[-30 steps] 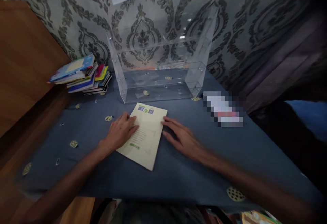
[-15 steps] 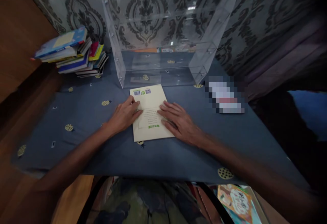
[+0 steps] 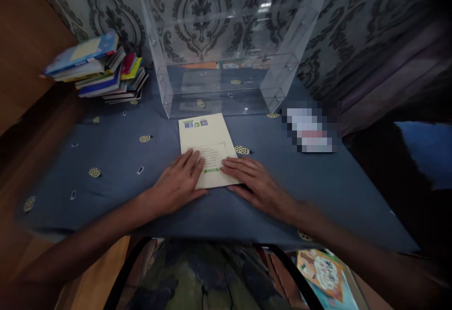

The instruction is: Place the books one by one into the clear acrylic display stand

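Both hands (image 3: 219, 183) flat on booklet (image 3: 206, 142) near edge.

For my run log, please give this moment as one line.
left hand: flat on cream book | right hand: flat on book's near edge | book: on blue tablecloth

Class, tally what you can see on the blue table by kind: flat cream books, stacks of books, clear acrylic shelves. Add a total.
Cream book under both hands: 1
Stack of books: 1
Clear acrylic shelf: 1
Total: 3
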`<state>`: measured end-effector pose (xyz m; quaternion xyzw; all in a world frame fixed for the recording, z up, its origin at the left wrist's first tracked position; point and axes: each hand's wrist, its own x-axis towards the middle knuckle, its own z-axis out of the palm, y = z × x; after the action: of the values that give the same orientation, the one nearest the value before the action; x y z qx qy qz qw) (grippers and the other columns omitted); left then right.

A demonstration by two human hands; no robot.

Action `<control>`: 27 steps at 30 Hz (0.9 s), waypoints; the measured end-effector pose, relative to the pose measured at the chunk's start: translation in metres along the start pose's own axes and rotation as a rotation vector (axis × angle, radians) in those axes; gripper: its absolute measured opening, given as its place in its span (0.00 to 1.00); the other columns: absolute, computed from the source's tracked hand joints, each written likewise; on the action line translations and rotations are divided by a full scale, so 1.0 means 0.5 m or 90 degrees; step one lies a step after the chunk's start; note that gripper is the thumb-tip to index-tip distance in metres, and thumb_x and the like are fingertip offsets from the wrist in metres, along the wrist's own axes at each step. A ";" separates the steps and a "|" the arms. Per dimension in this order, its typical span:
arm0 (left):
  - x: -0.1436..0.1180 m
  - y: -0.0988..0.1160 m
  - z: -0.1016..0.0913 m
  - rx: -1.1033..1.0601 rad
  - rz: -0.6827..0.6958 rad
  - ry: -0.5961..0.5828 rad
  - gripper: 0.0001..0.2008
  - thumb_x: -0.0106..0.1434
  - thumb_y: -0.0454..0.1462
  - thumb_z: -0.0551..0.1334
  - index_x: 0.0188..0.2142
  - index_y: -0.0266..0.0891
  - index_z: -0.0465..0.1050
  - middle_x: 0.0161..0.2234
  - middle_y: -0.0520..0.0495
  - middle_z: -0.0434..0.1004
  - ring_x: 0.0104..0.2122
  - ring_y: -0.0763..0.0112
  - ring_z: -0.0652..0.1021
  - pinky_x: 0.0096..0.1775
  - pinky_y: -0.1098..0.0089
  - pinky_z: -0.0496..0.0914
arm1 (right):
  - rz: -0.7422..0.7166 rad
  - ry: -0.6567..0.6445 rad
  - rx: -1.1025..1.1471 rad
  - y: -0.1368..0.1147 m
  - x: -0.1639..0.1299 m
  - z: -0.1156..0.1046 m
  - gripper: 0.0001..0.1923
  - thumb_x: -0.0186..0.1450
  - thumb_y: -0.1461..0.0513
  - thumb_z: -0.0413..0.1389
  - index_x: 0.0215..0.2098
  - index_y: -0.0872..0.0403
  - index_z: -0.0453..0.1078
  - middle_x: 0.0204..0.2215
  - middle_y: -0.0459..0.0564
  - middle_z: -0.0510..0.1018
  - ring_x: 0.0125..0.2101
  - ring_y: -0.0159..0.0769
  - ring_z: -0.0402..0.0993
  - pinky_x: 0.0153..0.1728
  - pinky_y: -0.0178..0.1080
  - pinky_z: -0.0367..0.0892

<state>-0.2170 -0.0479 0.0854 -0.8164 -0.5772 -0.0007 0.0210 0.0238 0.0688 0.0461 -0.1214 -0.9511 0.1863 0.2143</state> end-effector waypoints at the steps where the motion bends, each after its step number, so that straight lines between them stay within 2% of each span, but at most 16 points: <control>1: -0.004 0.008 0.004 0.016 0.000 -0.007 0.32 0.73 0.53 0.49 0.64 0.28 0.59 0.65 0.26 0.62 0.67 0.44 0.61 0.60 0.50 0.66 | 0.000 0.000 0.005 0.005 0.003 0.000 0.22 0.72 0.60 0.54 0.64 0.48 0.65 0.59 0.54 0.75 0.61 0.46 0.69 0.61 0.57 0.66; 5: -0.005 0.023 0.001 0.077 0.036 -0.018 0.25 0.76 0.44 0.49 0.62 0.26 0.63 0.62 0.25 0.67 0.63 0.44 0.67 0.57 0.53 0.69 | -0.017 -0.009 0.043 0.025 0.008 -0.008 0.25 0.71 0.55 0.56 0.65 0.49 0.64 0.57 0.55 0.76 0.60 0.47 0.70 0.59 0.55 0.68; 9: -0.001 0.020 -0.015 0.095 0.092 -0.011 0.16 0.76 0.36 0.49 0.52 0.29 0.70 0.52 0.33 0.77 0.55 0.52 0.76 0.50 0.59 0.75 | -0.040 -0.012 0.085 0.042 0.004 -0.014 0.30 0.69 0.53 0.59 0.67 0.51 0.61 0.59 0.58 0.74 0.61 0.46 0.67 0.60 0.53 0.68; 12: 0.003 0.008 -0.022 0.059 0.091 0.024 0.16 0.76 0.36 0.47 0.46 0.32 0.72 0.47 0.37 0.80 0.49 0.58 0.79 0.45 0.62 0.76 | -0.044 -0.005 0.095 0.048 0.004 -0.011 0.30 0.69 0.56 0.59 0.67 0.50 0.60 0.59 0.57 0.74 0.62 0.45 0.66 0.60 0.53 0.68; 15: 0.005 -0.019 -0.020 -0.006 0.070 0.045 0.17 0.76 0.40 0.48 0.46 0.35 0.73 0.47 0.38 0.80 0.47 0.60 0.79 0.45 0.62 0.76 | -0.053 0.002 0.091 0.049 0.005 -0.007 0.29 0.70 0.58 0.59 0.67 0.50 0.60 0.59 0.56 0.75 0.62 0.44 0.67 0.60 0.53 0.69; 17: 0.002 -0.047 -0.015 -0.032 0.047 0.039 0.16 0.76 0.38 0.49 0.50 0.35 0.73 0.51 0.37 0.78 0.51 0.58 0.78 0.47 0.60 0.76 | -0.062 0.001 0.086 0.048 0.005 -0.007 0.28 0.70 0.58 0.59 0.66 0.49 0.62 0.59 0.55 0.75 0.61 0.43 0.68 0.60 0.53 0.69; 19: -0.003 -0.081 -0.007 -0.045 0.033 0.027 0.18 0.74 0.33 0.48 0.57 0.36 0.69 0.59 0.37 0.73 0.59 0.56 0.73 0.52 0.56 0.74 | -0.064 0.005 0.075 0.045 0.004 -0.010 0.25 0.71 0.58 0.57 0.65 0.49 0.64 0.58 0.54 0.76 0.60 0.44 0.70 0.59 0.53 0.71; 22: -0.011 -0.124 0.001 -0.066 0.044 -0.013 0.29 0.68 0.26 0.48 0.67 0.40 0.57 0.68 0.40 0.60 0.68 0.57 0.60 0.60 0.53 0.67 | -0.068 0.012 0.041 0.037 0.005 -0.018 0.19 0.72 0.58 0.55 0.61 0.50 0.70 0.54 0.54 0.79 0.57 0.44 0.74 0.56 0.52 0.74; 24: -0.013 -0.140 0.000 -0.070 0.065 -0.042 0.34 0.65 0.24 0.49 0.69 0.43 0.52 0.71 0.42 0.54 0.70 0.58 0.56 0.64 0.51 0.61 | -0.086 0.019 0.010 0.031 0.011 -0.023 0.16 0.73 0.59 0.52 0.56 0.51 0.73 0.50 0.53 0.82 0.54 0.43 0.76 0.54 0.50 0.76; 27: -0.008 -0.148 -0.011 -0.057 0.090 -0.067 0.34 0.66 0.26 0.51 0.70 0.46 0.51 0.71 0.41 0.54 0.70 0.58 0.57 0.65 0.49 0.57 | -0.121 0.048 -0.028 0.026 0.026 -0.028 0.14 0.74 0.59 0.50 0.49 0.53 0.77 0.45 0.54 0.84 0.48 0.42 0.79 0.50 0.47 0.78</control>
<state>-0.2881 -0.0274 0.0931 -0.8540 -0.5178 0.0180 -0.0461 0.0207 0.0886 0.0573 -0.0423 -0.9533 0.1396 0.2643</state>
